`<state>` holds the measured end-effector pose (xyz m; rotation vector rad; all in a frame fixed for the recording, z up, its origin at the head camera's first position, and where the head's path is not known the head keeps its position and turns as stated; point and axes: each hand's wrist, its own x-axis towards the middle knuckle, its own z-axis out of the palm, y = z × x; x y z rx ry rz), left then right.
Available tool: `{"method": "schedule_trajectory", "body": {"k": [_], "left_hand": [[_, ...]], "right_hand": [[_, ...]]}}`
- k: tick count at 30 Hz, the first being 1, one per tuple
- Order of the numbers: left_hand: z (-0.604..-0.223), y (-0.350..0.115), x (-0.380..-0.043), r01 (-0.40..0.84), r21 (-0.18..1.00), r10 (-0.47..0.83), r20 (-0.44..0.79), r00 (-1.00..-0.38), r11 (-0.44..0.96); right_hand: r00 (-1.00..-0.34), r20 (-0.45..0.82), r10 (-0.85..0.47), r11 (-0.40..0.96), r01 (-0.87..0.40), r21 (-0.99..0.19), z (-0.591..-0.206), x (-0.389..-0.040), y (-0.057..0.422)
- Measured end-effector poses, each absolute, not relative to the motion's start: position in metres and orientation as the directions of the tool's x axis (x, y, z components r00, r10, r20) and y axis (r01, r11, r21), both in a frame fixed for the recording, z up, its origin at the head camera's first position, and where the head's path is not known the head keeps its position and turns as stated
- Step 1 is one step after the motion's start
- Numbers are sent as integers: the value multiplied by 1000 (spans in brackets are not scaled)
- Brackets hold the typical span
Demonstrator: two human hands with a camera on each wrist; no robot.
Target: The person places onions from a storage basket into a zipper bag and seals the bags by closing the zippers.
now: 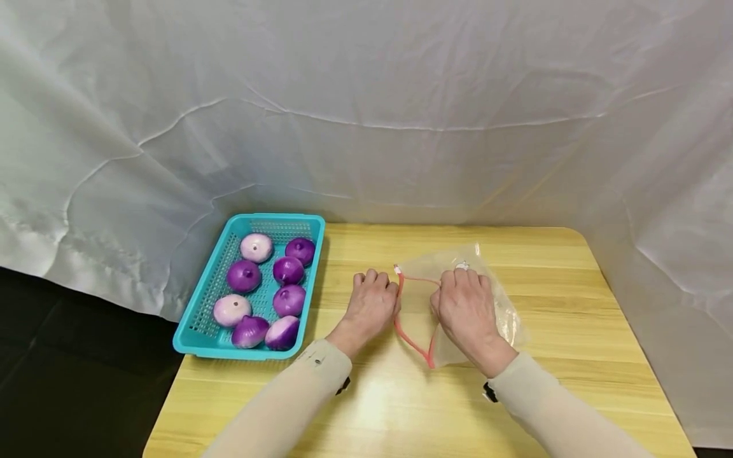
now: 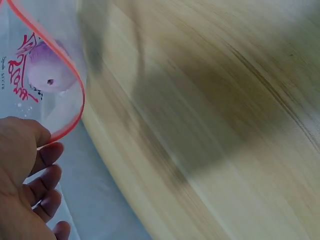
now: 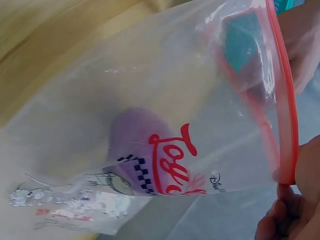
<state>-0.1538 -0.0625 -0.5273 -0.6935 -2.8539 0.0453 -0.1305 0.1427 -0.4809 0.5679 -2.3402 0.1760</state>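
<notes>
A clear plastic zip bag (image 1: 452, 352) with a red-edged mouth (image 1: 399, 305) lies over the table, its mouth spread into a diamond towards the left. My left hand (image 1: 369, 305) pinches the left side of that red edge between thumb and forefinger, the other fingers loosely curled. On the opposite side, my right hand (image 1: 466, 312) grips the bag's edge with curled fingers. Through the printed film in the right wrist view shows a purple onion (image 3: 132, 132). The left wrist view has the onion (image 2: 52, 75) pale side showing; in the head view it is hidden.
Left of my hands stands a turquoise basket (image 1: 240, 352) holding several purple and pale onions (image 1: 244, 276). The wooden table (image 1: 550, 394) has a rounded far right corner. Behind and beside it hangs a pale grey curtain (image 1: 401, 159).
</notes>
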Motion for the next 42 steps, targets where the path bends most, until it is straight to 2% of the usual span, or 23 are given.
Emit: {"method": "schedule_trajectory", "body": {"k": [5,11,17,22,28,35,42], "left_hand": [[-528,-57,-156,459,-45,457,226,-860,887],[-527,-54,-162,428,-57,427,271,-863,902],[-526,-50,-166,391,-65,393,264,-881,918],[-526,-50,-168,374,-78,382,237,-894,924],[-529,-52,-169,412,-114,427,238,-872,904],[-533,-54,-167,424,-118,440,290,-850,898],[-517,-62,-159,421,-109,435,219,-873,901]], "right_hand": [[-653,657,-376,894,-443,71,-476,-121,137],[-665,625,-408,888,-449,102,-475,-114,132],[-678,606,-416,891,-437,124,-479,-113,133],[-676,607,-417,890,-441,120,-481,-114,133],[-674,620,-402,897,-427,117,-481,-116,136],[-701,597,-391,899,-429,85,-482,-120,139],[-748,556,-362,915,-399,59,-484,-121,139]]}}
